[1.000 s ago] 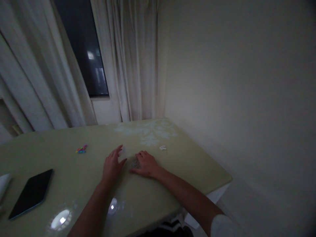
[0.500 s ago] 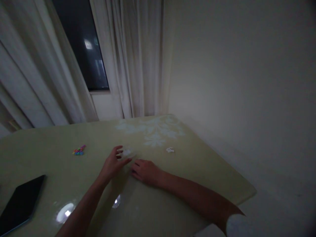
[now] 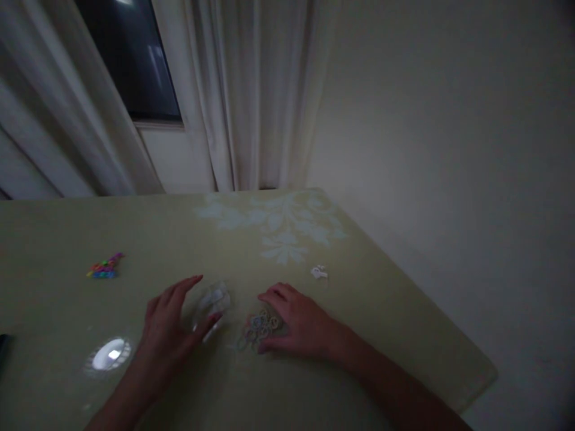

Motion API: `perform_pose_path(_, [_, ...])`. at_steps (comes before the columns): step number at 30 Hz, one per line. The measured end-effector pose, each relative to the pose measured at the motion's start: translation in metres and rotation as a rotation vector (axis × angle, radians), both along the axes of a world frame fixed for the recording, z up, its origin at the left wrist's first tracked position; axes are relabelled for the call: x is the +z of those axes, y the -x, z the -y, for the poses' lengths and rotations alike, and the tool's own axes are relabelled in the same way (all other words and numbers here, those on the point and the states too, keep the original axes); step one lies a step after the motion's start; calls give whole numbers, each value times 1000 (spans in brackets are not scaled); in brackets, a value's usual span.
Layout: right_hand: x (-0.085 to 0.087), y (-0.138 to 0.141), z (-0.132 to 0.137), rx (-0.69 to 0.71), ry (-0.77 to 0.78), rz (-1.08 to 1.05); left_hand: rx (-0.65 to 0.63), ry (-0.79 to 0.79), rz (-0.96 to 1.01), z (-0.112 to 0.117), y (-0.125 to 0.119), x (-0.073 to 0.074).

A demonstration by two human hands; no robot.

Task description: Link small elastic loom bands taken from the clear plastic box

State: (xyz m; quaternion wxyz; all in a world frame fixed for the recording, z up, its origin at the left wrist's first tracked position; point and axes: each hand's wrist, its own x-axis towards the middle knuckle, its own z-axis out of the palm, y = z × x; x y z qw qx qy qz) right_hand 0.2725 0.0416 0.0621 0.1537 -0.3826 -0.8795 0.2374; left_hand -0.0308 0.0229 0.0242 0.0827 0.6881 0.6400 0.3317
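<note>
My left hand is open beside a clear plastic container, fingers and thumb spread; the thumb overlaps its near side, and whether it touches is unclear. To the right, a small heap of pale, multicoloured little rings lies on the table. My right hand curves around the right side of this heap, thumb and fingers apart, with nothing gripped between them. Part of the heap is hidden by this hand.
A pile of small bright coloured pieces lies on the left of the glossy table. Small white pieces are beyond my right hand. A dark flat object shows at the left edge. Curtains and a wall bound the table.
My hands have moved apart and appear nearer. The heap of rings, hidden before, now shows by my right hand, whose fingers have spread. The camera view has shifted.
</note>
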Motion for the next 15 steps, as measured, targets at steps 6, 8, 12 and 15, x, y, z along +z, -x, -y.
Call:
perform_pose_path(6, [-11, 2, 6, 60, 73, 29, -833, 276, 129, 45, -46, -18])
perform_pose_path(8, [-12, 3, 6, 76, 89, 2, -1000, 262, 55, 55, -63, -33])
perform_pose_path(12, [-14, 7, 7, 84, 103, -29, -806, 304, 65, 62, -75, -35])
perform_pose_path(15, [-16, 8, 8, 63, 108, -72, -608, 296, 163, 55, -66, -15])
